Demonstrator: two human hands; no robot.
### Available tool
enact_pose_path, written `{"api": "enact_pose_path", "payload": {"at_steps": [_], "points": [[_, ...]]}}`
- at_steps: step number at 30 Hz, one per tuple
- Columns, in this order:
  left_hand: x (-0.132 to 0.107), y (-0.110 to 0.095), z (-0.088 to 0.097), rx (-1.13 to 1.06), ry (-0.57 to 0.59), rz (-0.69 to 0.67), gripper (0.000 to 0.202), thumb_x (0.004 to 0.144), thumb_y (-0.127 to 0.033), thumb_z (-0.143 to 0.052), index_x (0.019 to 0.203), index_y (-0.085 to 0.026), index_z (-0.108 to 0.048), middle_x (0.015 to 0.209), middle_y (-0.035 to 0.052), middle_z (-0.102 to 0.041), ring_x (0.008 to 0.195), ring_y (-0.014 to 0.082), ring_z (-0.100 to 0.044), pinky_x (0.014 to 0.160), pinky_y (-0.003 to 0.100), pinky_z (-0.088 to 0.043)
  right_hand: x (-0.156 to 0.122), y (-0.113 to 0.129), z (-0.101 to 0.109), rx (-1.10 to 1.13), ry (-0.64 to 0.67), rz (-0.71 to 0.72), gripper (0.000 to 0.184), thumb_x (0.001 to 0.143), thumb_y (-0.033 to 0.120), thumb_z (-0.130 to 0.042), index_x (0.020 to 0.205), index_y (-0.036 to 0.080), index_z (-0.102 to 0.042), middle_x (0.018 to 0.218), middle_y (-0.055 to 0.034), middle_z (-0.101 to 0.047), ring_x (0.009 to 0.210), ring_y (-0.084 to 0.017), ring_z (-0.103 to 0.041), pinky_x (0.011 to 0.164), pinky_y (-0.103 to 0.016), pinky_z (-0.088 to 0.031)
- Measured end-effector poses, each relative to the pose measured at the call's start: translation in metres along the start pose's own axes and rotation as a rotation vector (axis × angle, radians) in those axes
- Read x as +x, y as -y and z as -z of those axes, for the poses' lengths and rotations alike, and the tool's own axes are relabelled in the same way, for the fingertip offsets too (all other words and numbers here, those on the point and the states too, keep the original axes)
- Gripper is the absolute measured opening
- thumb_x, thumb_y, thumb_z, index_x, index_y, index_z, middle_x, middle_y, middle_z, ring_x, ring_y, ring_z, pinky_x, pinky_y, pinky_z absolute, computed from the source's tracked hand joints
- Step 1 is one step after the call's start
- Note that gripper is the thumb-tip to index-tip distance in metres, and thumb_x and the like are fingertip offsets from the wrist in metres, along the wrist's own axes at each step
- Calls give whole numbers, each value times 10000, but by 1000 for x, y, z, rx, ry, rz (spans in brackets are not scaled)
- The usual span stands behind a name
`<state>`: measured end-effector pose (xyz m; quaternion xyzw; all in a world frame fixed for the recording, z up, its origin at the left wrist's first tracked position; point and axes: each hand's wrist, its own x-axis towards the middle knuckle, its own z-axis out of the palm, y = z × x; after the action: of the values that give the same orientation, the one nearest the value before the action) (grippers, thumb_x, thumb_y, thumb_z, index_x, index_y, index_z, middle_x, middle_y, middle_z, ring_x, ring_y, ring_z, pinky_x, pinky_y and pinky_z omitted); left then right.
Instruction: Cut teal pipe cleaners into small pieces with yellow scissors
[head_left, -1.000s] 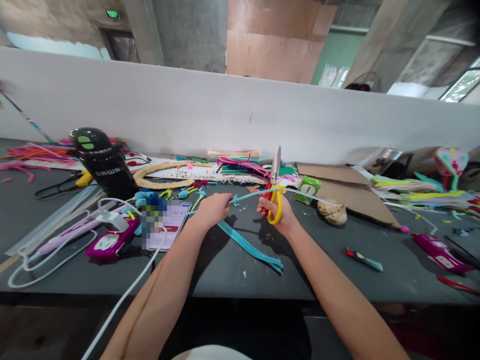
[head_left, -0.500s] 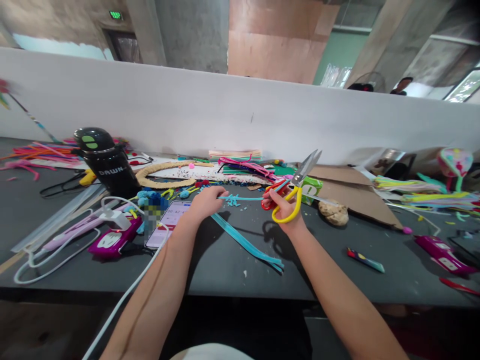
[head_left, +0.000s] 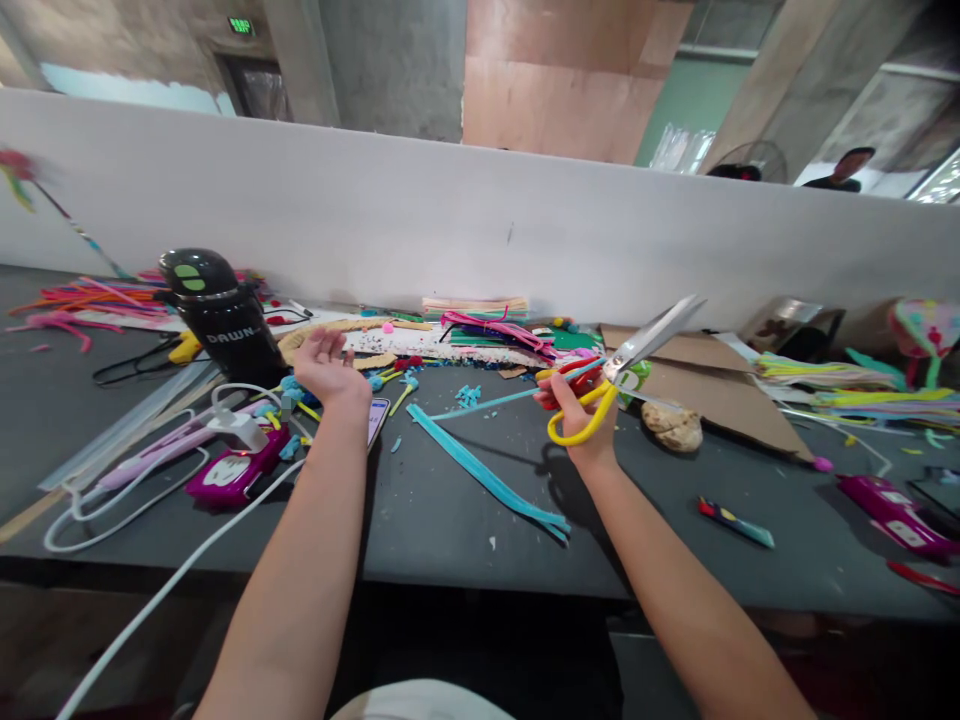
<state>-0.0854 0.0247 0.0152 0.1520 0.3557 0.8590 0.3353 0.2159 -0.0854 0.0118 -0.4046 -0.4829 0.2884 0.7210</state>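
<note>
My right hand (head_left: pixel 589 430) is closed around yellow-handled scissors (head_left: pixel 630 355), whose blades point up and right. In the same hand are a red-handled tool (head_left: pixel 581 380), partly hidden, and a thin light-blue pipe cleaner (head_left: pixel 495 402) stretching left. Its far end reaches the top of a bundle of blue pipe cleaners (head_left: pixel 480 475) lying diagonally on the table. Small blue clippings (head_left: pixel 469 396) sit just behind that strand. My left hand (head_left: pixel 330 368) is raised, palm upward, fingers loosely apart and holding nothing. It is near a phone (head_left: pixel 377 418), mostly covered by my forearm.
A black bottle (head_left: pixel 232 330) stands at the left, beside a magenta power box (head_left: pixel 236 470) with white cables. Cardboard (head_left: pixel 712 395) and a tan lump (head_left: pixel 671 425) lie right, near a small tube-like item (head_left: pixel 735 522). A white partition (head_left: pixel 420 220) runs along the back.
My left hand has let go of the light-blue pipe cleaner, moved left and opened. My right hand has shifted slightly right, still holding the scissors, which have tilted further right.
</note>
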Motion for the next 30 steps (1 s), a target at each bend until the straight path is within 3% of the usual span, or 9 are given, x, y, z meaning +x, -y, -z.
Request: {"api": "enact_pose_path", "payload": {"at_steps": [3, 6, 10, 16, 19, 22, 24, 27, 30], "points": [[6, -5, 8, -135, -15, 118, 257, 853, -259, -341, 1043, -198, -502, 1248, 77, -564, 1172, 147, -578, 972, 334, -456, -2, -3, -2, -3, 25, -21, 303, 776, 423, -748, 906, 186, -612, 741, -29, -732, 554, -174, -693, 583, -319, -609], [13, 0, 12, -135, -20, 192, 307, 832, -88, -358, 1110, -185, -443, 1302, 94, -518, 1230, 138, -548, 999, 328, -461, -4, -5, -4, -18, 29, -19, 309, 771, 422, -753, 910, 186, -609, 727, -31, -729, 539, -181, -687, 578, -333, -610], [19, 10, 9, -125, -48, 199, 549, 659, 134, -368, 1099, -191, -411, 1287, 101, -496, 1199, 102, -570, 979, 242, -483, -4, -8, -4, -34, 41, -29, 311, 766, 437, -753, 908, 197, -616, 728, -38, -729, 544, -200, -687, 585, -369, -615], [15, 9, 3, -115, -55, 237, 475, 670, 167, -407, 971, -199, -440, 1068, 50, -550, 1033, 64, -645, 888, 152, -520, -2, -10, -2, -35, 33, -38, 274, 780, 416, -745, 905, 208, -617, 715, -35, -721, 547, -206, -681, 585, -392, -605], [13, 7, 2, -127, -92, 232, 350, 743, 127, -489, 882, -193, -455, 983, 25, -577, 984, 59, -656, 874, 139, -532, -2, -10, -1, -35, 34, -41, 265, 785, 416, -740, 901, 213, -616, 713, -36, -718, 543, -205, -675, 591, -403, -605], [10, 6, 1, -117, -98, 245, 149, 877, -75, -571, 831, -188, -484, 985, 29, -607, 999, 66, -654, 877, 151, -542, -1, -9, -2, -40, 33, -46, 273, 778, 422, -743, 888, 209, -614, 715, -37, -717, 536, -195, -671, 584, -389, -606], [6, 7, 1, -71, -39, 313, 109, 905, -203, -598, 825, -181, -526, 984, 35, -634, 1027, 89, -652, 901, 198, -545, -2, -8, -3, -43, 32, -52, 284, 771, 424, -747, 884, 204, -608, 707, -30, -714, 526, -182, -667, 570, -364, -604], [-5, 6, -2, 34, 68, 420, 150, 860, -304, -663, 806, -182, -594, 1004, 36, -685, 1131, 165, -625, 1011, 355, -500, -3, -9, -3, -36, 58, -66, 295, 769, 422, -748, 886, 201, -592, 693, -16, -708, 514, -167, -665, 543, -324, -595], [-18, 2, -7, 178, 205, 390, 153, 878, -333, -612, 796, -206, -640, 1099, 26, -702, 1259, 177, -543, 1115, 411, -387, -4, -10, -4, -4, 87, -84, 300, 770, 411, -751, 908, 203, -586, 695, -8, -711, 516, -170, -672, 550, -324, -600]]}}
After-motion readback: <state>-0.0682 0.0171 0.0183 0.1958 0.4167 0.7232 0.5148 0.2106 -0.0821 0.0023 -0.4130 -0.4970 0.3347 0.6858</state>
